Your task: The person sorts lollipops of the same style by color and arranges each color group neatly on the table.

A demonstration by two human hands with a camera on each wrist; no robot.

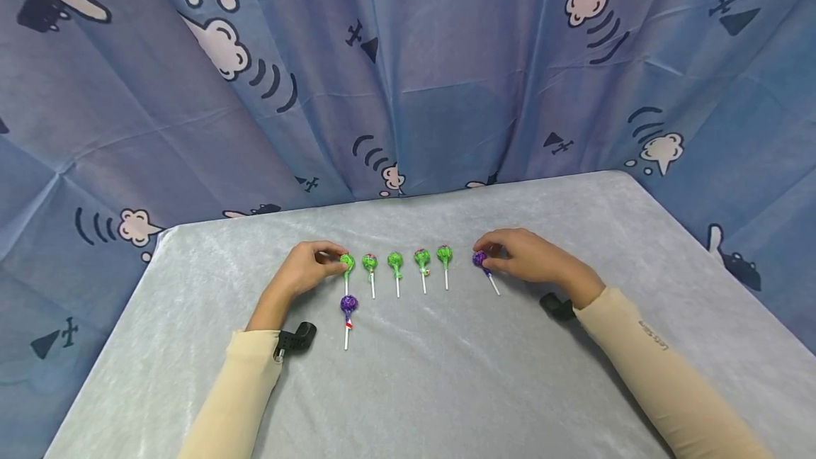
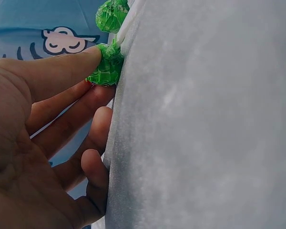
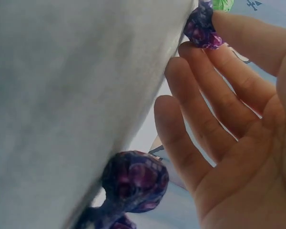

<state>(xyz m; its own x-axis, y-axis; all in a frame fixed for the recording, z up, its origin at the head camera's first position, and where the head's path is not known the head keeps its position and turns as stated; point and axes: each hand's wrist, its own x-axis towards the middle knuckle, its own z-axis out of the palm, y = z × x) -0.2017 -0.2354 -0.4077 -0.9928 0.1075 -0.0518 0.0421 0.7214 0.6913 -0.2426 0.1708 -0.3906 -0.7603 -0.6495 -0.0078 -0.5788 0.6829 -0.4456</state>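
My left hand pinches the head of a green-wrapped lollipop between thumb and fingers, at the left end of a row. Several other green lollipops lie to its right, heads away from me, sticks toward me. Just below the held one lies a purple lollipop, its head by the green one's stick. On the right, my right hand pinches the head of another purple lollipop, whose white stick slants down to the right. More purple lollipops show beside this hand in the right wrist view; the head view hides them.
A pale grey cloth covers the table. Behind it hangs a blue curtain with cartoon prints. Each wrist wears a black camera, such as the left wrist camera.
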